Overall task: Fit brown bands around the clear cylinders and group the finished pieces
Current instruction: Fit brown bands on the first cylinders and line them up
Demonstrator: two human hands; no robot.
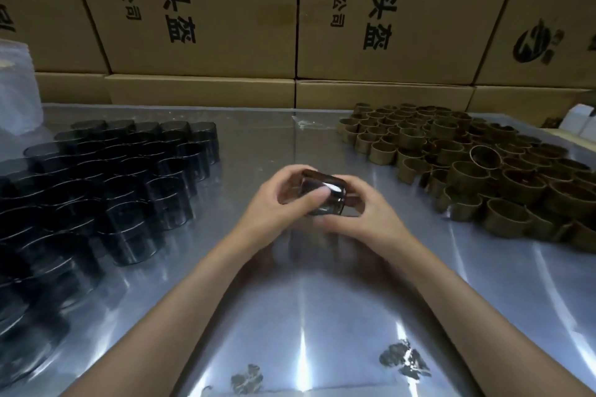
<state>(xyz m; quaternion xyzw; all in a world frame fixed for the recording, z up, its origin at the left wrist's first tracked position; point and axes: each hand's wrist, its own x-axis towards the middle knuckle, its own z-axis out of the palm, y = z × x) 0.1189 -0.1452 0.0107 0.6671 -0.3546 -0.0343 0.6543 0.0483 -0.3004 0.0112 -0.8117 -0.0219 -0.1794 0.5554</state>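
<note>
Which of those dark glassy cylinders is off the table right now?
Only the cylinder gripped between the left hand and right hand at the centre, tilted. All the other cylinders stand upright, packed together on the table's left side.

Single head-worn view, looking forward and down, close over table [290, 316]

Bare forearms, no sleeves; short plain fingernails.

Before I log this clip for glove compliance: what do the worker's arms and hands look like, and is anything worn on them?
Both forearms are bare as far as the frame shows, with no sleeves in view. The left hand and right hand wear no gloves; no rings, watch or wristband are visible. Fingernails look short and unpainted.
</note>
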